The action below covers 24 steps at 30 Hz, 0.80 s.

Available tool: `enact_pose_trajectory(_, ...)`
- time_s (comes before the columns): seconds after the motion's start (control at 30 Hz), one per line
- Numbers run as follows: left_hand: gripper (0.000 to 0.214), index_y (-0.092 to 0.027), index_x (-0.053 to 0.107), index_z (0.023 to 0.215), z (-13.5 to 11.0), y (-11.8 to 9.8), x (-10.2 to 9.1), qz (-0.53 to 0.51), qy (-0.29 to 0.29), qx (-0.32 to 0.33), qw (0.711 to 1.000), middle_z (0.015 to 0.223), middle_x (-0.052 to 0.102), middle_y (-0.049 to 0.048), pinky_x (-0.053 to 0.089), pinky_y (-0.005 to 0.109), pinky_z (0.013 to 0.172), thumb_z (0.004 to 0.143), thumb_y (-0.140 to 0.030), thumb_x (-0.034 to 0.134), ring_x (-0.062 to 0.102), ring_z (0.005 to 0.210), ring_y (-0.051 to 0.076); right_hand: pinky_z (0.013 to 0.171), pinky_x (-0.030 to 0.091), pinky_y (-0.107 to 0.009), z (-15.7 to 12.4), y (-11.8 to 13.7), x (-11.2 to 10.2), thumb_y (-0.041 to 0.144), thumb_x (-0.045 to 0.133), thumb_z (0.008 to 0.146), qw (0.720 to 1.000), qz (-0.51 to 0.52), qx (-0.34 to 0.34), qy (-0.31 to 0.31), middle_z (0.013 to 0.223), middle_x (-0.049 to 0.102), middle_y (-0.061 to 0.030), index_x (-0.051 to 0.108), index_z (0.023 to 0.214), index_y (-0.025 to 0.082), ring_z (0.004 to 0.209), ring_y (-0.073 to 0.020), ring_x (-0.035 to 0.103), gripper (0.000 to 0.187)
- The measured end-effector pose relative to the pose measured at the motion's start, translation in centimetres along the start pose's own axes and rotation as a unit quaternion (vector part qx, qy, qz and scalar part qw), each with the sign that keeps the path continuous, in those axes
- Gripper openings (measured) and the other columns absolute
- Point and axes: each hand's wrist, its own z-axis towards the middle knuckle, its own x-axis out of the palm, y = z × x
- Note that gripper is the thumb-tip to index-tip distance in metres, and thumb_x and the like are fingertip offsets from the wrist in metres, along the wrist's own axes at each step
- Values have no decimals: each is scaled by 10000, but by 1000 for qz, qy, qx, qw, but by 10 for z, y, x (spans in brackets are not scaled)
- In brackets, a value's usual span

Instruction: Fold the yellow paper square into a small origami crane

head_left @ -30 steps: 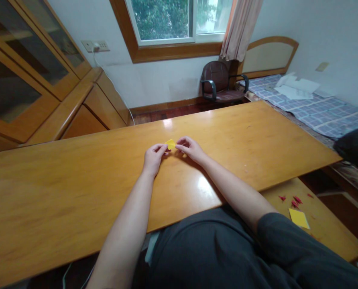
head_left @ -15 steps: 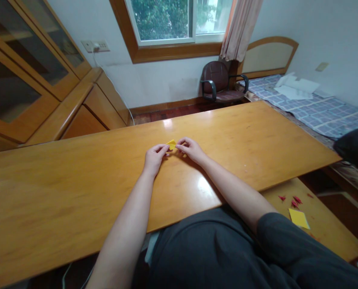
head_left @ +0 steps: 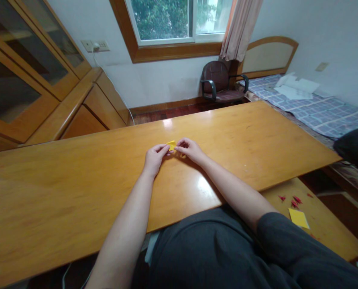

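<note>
Dark top (head_left: 209, 253), short sleeve (head_left: 275, 233), bare forearms (head_left: 131, 220)

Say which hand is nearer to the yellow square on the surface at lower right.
Right. The right hand is up and left of the yellow square in the picture; the left hand is farther left, both at the smaller yellow piece.

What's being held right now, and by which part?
A small folded yellow paper piece: the left hand pinches its left edge, the right hand its right edge.

Right hand (head_left: 192, 150) blocks left hand (head_left: 153, 159); tabletop (head_left: 76, 192) opens leftward.
</note>
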Motion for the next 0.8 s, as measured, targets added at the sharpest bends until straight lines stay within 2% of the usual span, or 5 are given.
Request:
enact_pose_trajectory(0.1, 411, -143, 738, 867, -2, -3, 1, 15, -1, 6, 1000, 809, 738, 62, 538, 302, 723, 653, -491, 785, 688, 746, 195, 568, 446, -206, 0, 0, 0, 411, 772, 664, 1000, 2, -9, -13, 816, 635, 5, 592, 960, 173, 637, -90, 541, 420)
enact_pose_trajectory(0.3, 323, -152, 742, 813, -4, -6, 0, 73, -3, 37, 997, 732, 698, 28, 490, 276, 712, 687, -450, 757, 622, 702, 160, 529, 414, -204, -3, 5, 0, 489, 723, 709, 999, -3, 22, 44, 685, 599, 15, 616, 797, 140, 593, -93, 525, 376)
enact_pose_trajectory(0.53, 284, -169, 748, 839, -3, -5, -1, 121, -9, 80, 989, 855, 727, 45, 473, 282, 790, 713, -423, 739, 628, 802, 176, 535, 416, -211, -4, 4, -1, 504, 722, 715, 998, -14, 25, 60, 658, 602, 11, 629, 773, 139, 568, -93, 527, 381)
enact_pose_trajectory(0.8, 268, -156, 738, 817, -4, -8, 1, 130, -14, 91, 987, 827, 719, 42, 474, 280, 792, 738, -410, 710, 624, 794, 170, 530, 402, -206, -5, 5, -2, 493, 712, 728, 997, -38, 24, 59, 667, 613, 0, 627, 772, 136, 588, -104, 544, 369)
